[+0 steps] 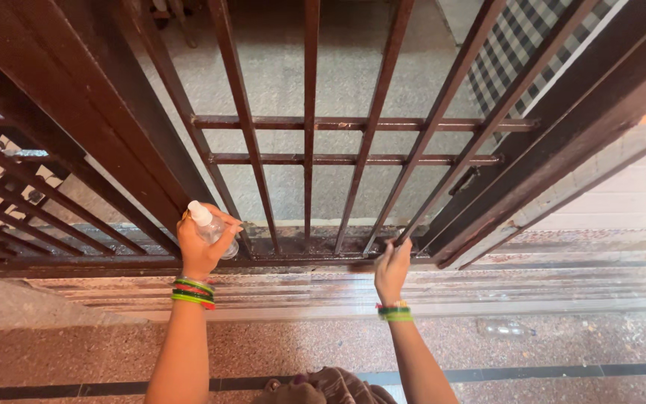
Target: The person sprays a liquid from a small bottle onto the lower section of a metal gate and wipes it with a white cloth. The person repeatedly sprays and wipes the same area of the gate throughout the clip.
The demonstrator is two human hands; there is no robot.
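Note:
My left hand (pixel 200 251) grips a small clear spray bottle (pixel 213 227) with a white top, held low against the foot of a dark brown metal gate (pixel 309 142). Coloured bangles sit on that wrist. My right hand (pixel 392 268) reaches to the gate's bottom rail (pixel 315 247) and presses on it beside a vertical bar, fingers closed together. Whether it holds a cloth I cannot tell. Green bangles circle the right wrist.
The gate has vertical bars and two crossbars, with a grey floor beyond. A second barred panel (pixel 16 194) stands at the left. A metal track and stone threshold (pixel 487 288) run below, then speckled flooring. A checked cloth (pixel 517 45) hangs at the upper right.

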